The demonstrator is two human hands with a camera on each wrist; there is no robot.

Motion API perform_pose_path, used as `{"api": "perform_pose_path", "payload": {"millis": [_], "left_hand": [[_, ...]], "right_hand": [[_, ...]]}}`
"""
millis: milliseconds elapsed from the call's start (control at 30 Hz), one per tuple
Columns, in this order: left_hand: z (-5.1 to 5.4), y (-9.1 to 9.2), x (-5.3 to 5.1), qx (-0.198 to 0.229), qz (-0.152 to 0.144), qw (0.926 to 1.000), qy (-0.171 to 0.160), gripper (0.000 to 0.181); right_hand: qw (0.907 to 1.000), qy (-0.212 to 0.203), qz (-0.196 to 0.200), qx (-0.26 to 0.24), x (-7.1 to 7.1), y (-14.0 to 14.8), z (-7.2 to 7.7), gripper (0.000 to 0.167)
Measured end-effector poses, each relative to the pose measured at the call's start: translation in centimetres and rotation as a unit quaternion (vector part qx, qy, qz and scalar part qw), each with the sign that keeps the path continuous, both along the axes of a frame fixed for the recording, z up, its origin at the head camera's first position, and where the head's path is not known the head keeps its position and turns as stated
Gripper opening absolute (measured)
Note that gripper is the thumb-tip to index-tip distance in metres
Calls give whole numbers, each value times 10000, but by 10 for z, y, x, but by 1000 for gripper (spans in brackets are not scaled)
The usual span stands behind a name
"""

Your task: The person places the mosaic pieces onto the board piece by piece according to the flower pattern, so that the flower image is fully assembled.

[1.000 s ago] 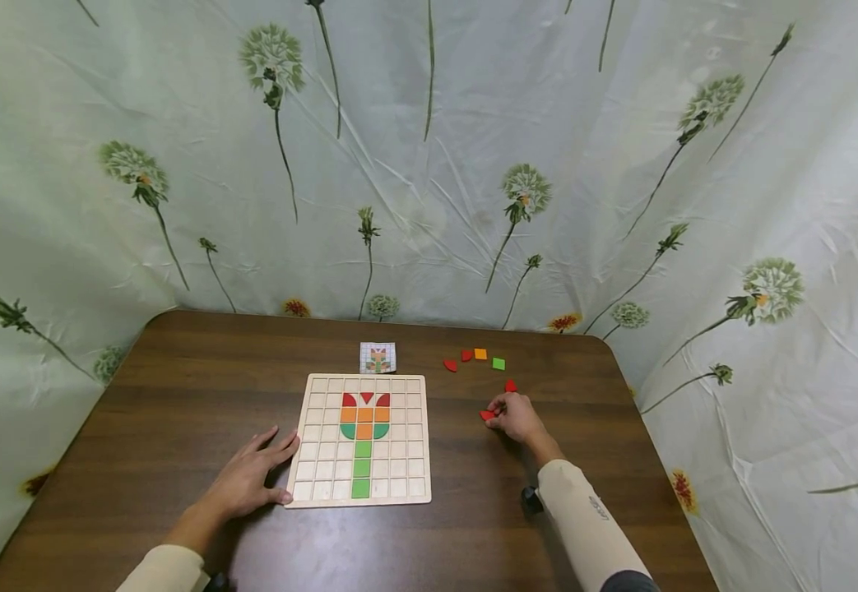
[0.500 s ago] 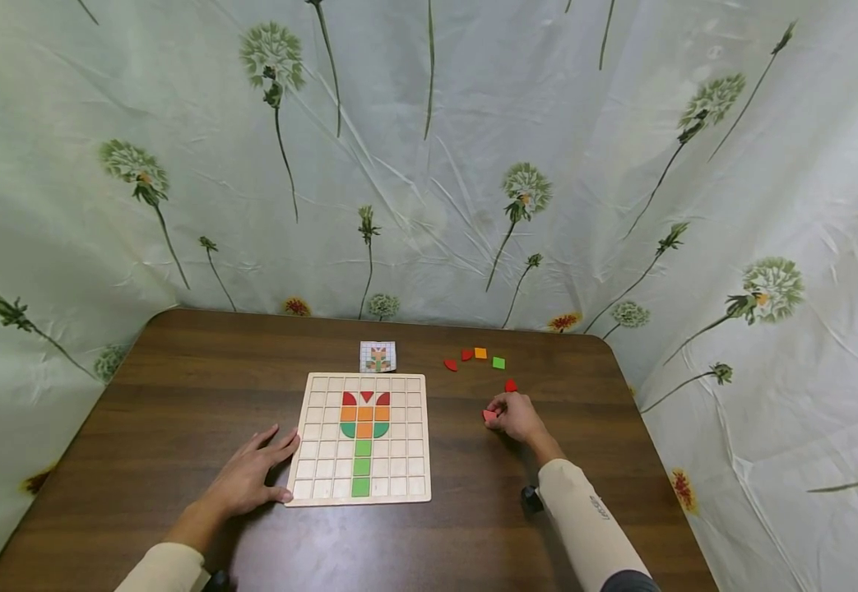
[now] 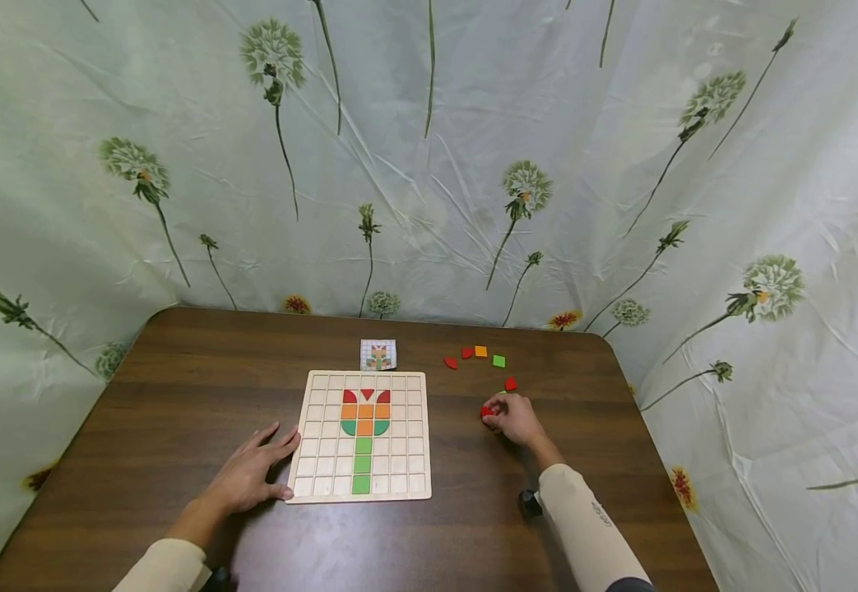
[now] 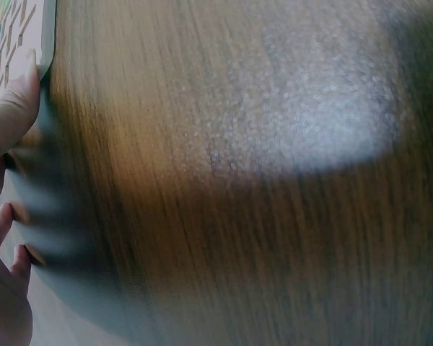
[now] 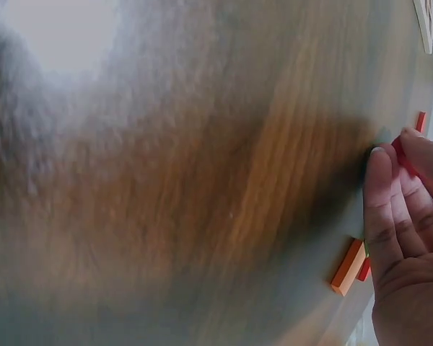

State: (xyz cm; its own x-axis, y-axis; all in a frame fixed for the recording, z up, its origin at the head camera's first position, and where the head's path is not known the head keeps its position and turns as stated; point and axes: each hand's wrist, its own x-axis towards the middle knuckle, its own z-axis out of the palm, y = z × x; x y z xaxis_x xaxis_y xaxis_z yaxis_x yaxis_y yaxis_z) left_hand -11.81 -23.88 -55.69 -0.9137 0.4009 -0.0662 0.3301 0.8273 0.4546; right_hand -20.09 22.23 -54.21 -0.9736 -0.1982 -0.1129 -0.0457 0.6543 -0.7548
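My left hand (image 3: 251,473) rests at the left edge of a wooden grid board (image 3: 406,436), fingers spread, its thumb on the near-left corner in the left wrist view. Red, orange and green tiles form a tulip on the board, with a stem of green squares (image 3: 362,464). Right of the board, my right hand (image 3: 515,418) pinches a red tile (image 5: 403,153) between thumb and fingertips, just above the table. The fingers cover part of this tile, so its full outline is hidden. An orange tile (image 5: 348,267) lies beside that hand in the right wrist view.
A small picture card (image 3: 378,354) with a tulip pattern lies behind the board. Loose tiles lie at the back right: red ones (image 3: 451,363), an orange square (image 3: 481,351) and a green square (image 3: 498,361). Another red tile (image 3: 511,383) sits just beyond my right hand.
The red tile has turned between my right fingertips, while that hand has stayed in nearly the same place. A sliver of green now shows behind it. My left hand has not moved.
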Motion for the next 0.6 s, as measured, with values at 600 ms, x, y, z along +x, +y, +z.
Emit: {"api": "perform_pose_path", "payload": {"millis": [600], "left_hand": [[-1,0,1,78,-54,9998,171,92]], "right_hand": [[9990,-40,156,-421,4,-29,-7,17]]}}
